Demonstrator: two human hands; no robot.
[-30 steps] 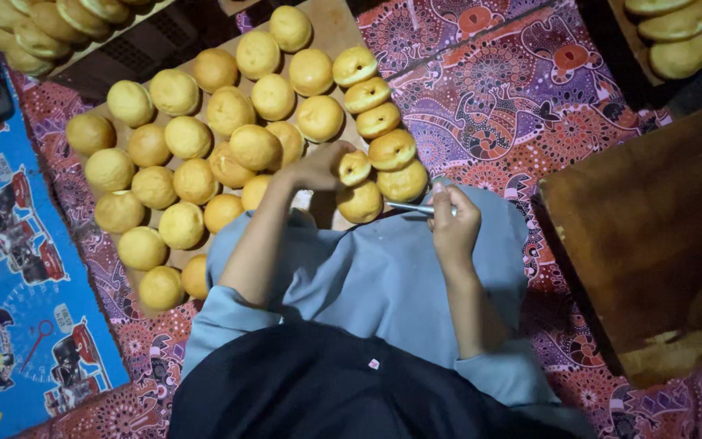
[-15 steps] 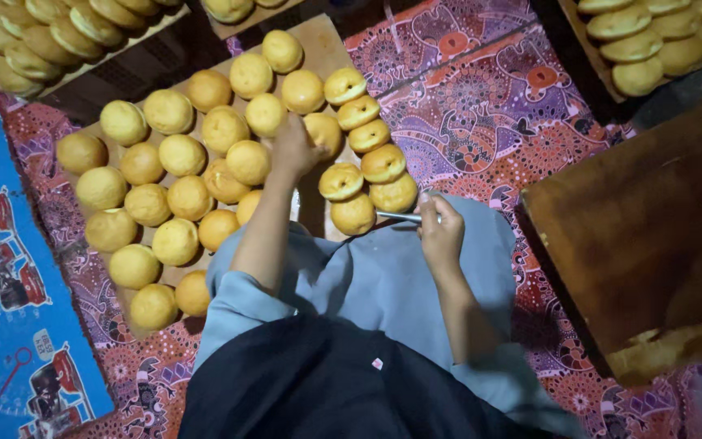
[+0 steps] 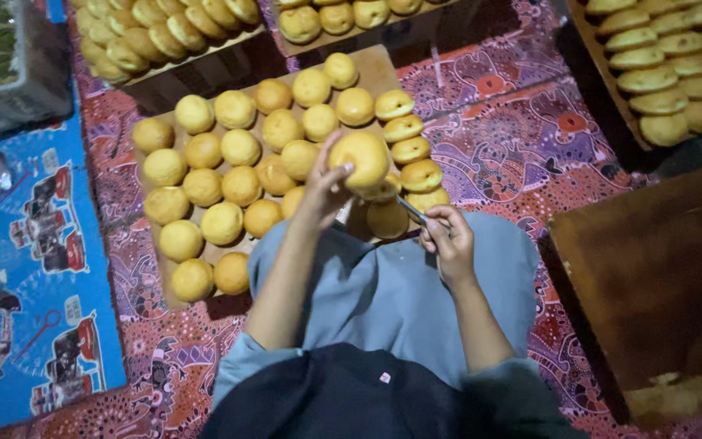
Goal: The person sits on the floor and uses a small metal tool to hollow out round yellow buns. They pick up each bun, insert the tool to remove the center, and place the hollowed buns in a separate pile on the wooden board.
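1. Your left hand (image 3: 327, 183) lifts one round golden bun (image 3: 361, 158) above the board (image 3: 375, 69), fingers curled round its left side and thumb on its face. The hold looks light and covers only one side, so the bun could roll out of it and drop onto the rows below, denting them.

2. Your right hand (image 3: 447, 240) pinches a thin blade (image 3: 410, 210) between fingertips, its tip pointing up toward the bun's underside. If you bring the two together at a slant, I judge the cut could run crooked or tear the soft crust.

3. The blade's tip sits near your left fingers. A slip as it passes through soft bread could carry it into them, since they wrap the side it would come out of.

4. Just under the raised bun lie split buns (image 3: 406, 150) in a column at the board's right edge, touching one another. A dropped bun or a low wrist could knock one off onto the patterned mat (image 3: 513, 130).

5. The whole buns (image 3: 229, 183) fill the board's left in tight rows, close to your left forearm. A careless swing back could squash the nearest.

6. The light is dim and the blade is thin and partly hidden by your hand, so its edge is hard to judge.

7. Trays of buns (image 3: 668, 73) stand well apart and seem safe.
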